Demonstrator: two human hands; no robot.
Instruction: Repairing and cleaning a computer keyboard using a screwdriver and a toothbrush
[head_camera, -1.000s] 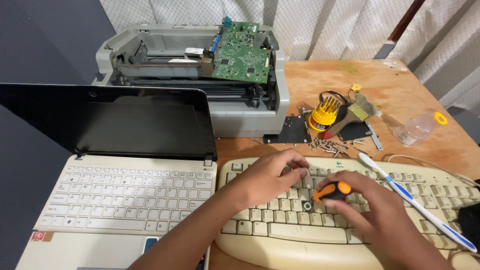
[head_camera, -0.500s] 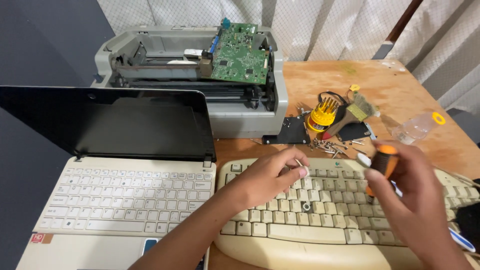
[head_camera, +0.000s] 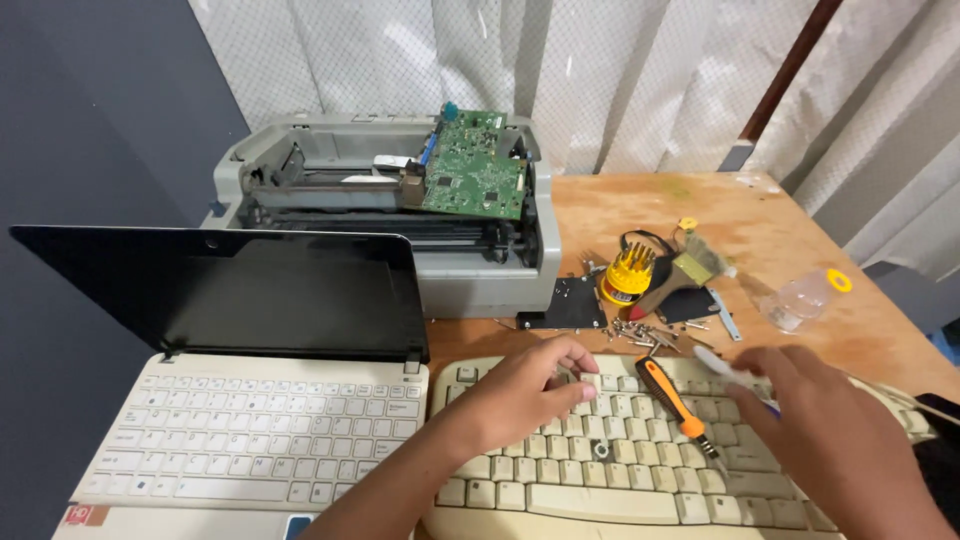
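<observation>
Two bare hands work over a cream desktop keyboard (head_camera: 640, 470) on a wooden table (head_camera: 800, 250), with a small orange-handled screwdriver (head_camera: 675, 400) lying loose across the keys.

The left hand (head_camera: 525, 395) rests on the upper key rows, its grip pressed together on something too small to tell. The right hand (head_camera: 830, 430) hovers just beside the screwdriver, its grip loosely spread and touching a white pen-like tool (head_camera: 730, 375). To do this well, keep the left fingertips steady and any small part over the keyboard so it cannot roll away. A white laptop (head_camera: 250, 440) sits open at left. Behind stand an opened grey printer (head_camera: 400, 230) with a green circuit board (head_camera: 475, 175), scattered screws (head_camera: 640, 330) and a yellow bit holder (head_camera: 628, 275). Pale curtains hang behind.
</observation>
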